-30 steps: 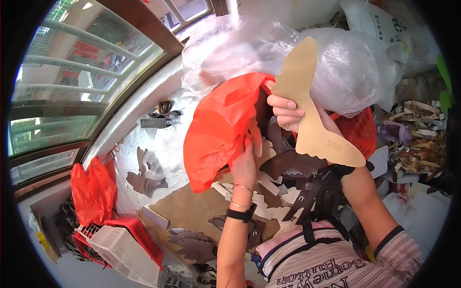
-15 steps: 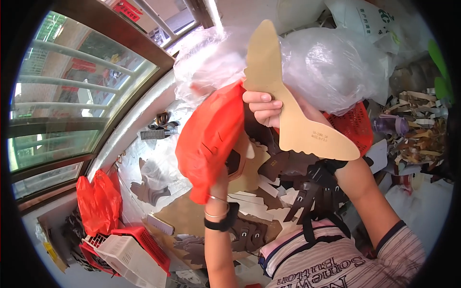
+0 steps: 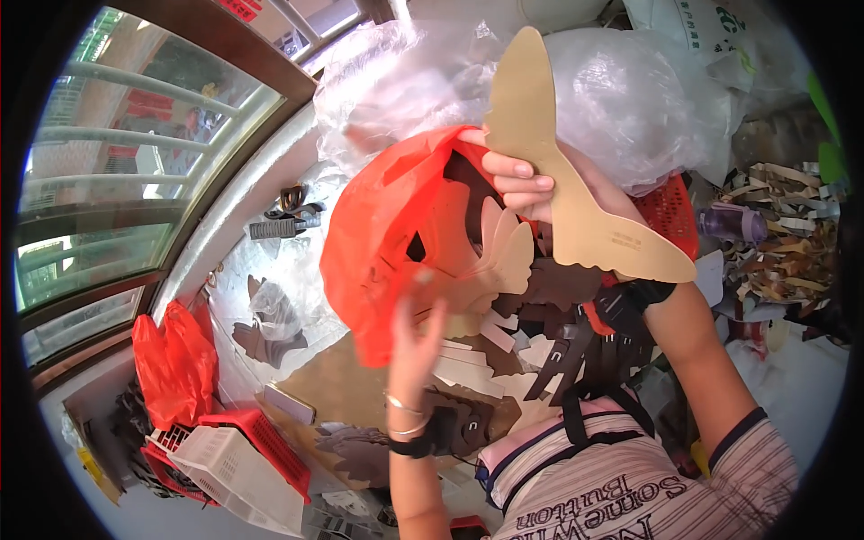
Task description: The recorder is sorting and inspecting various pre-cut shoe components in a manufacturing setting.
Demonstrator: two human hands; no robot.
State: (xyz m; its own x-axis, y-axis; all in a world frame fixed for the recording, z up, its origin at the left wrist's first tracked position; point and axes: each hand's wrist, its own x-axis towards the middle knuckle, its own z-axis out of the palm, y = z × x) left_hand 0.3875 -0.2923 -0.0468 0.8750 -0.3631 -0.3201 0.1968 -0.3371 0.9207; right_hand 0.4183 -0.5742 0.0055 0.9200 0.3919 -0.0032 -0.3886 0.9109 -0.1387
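My right hand (image 3: 522,184) is closed around a tan, flat, wing-shaped cut piece (image 3: 580,202) with scalloped edges and a small stamp. One of its fingers reaches the upper rim of a red plastic bag (image 3: 369,234). The bag's mouth gapes to the right, and tan scalloped cut pieces (image 3: 508,265) stick out of it, beside something dark brown inside. My left hand (image 3: 416,346) is at the bag's lower edge, slightly blurred, with thumb and fingers apart and nothing visible in it.
Dark brown cut pieces and pale strips (image 3: 468,369) cover the work surface. Clear plastic bags (image 3: 630,108) bulge behind. A phone (image 3: 290,403) lies at left, above stacked baskets (image 3: 238,477). At right are a purple bottle (image 3: 733,222) and a scrap heap (image 3: 792,261). A barred window (image 3: 135,180) borders the left.
My left hand has come out from behind the red bag to its lower edge. The bag's mouth has opened, showing the pieces inside. The tan piece has shifted slightly right.
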